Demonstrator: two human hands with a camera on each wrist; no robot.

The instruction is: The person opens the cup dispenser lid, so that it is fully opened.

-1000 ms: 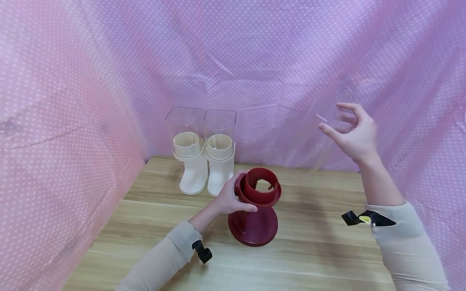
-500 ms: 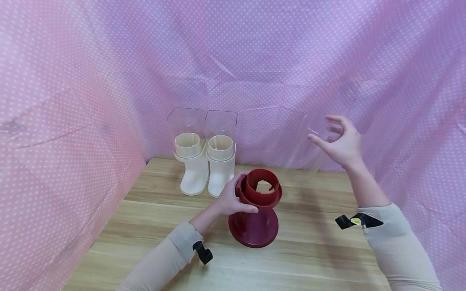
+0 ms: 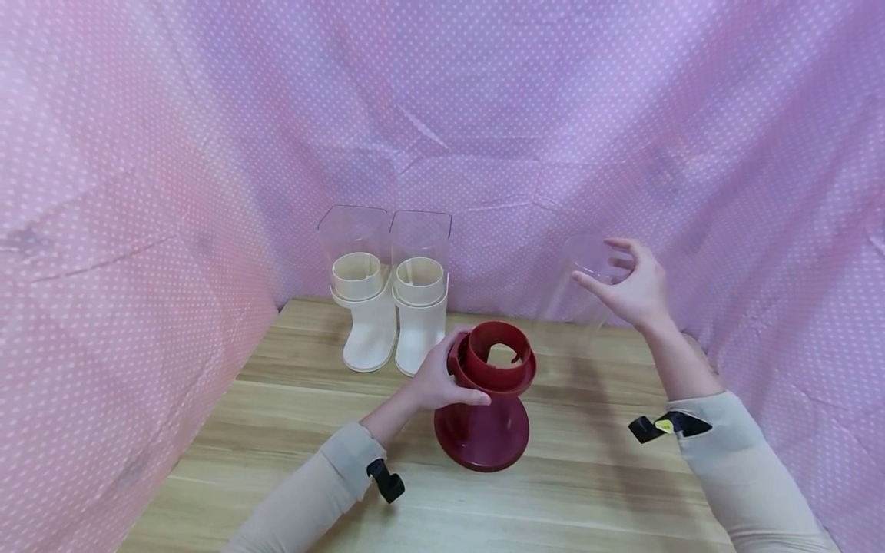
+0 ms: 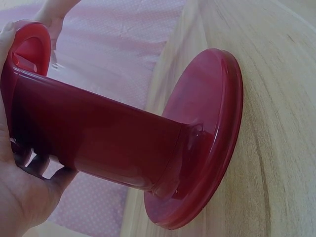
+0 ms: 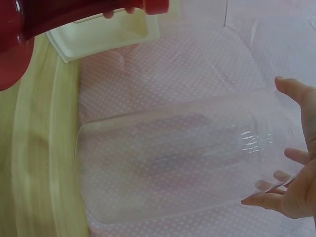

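A red dispenser stand (image 3: 484, 430) with a round foot, a column and a ring-shaped top stands upright on the table. My left hand (image 3: 439, 376) grips it near the top, thumb at the front below the ring and fingers around the back of the column (image 4: 98, 128). To the right, my right hand (image 3: 636, 284) holds a clear plastic canister (image 5: 168, 163) by one end, thumb and fingers spread around its wall. The canister hangs tilted, its lower end away from the hand. It is apart from the red stand and faint against the cloth.
Two cream dispensers (image 3: 418, 330) with clear square-topped hoppers (image 3: 420, 230) stand side by side behind the red stand, to its left. The wooden table (image 3: 297, 453) ends at the back against a pink dotted cloth (image 3: 484, 92), which also hangs at both sides.
My right hand has moved left and down with the clear canister, closer to the red stand. My left hand and the red stand have stayed in place.
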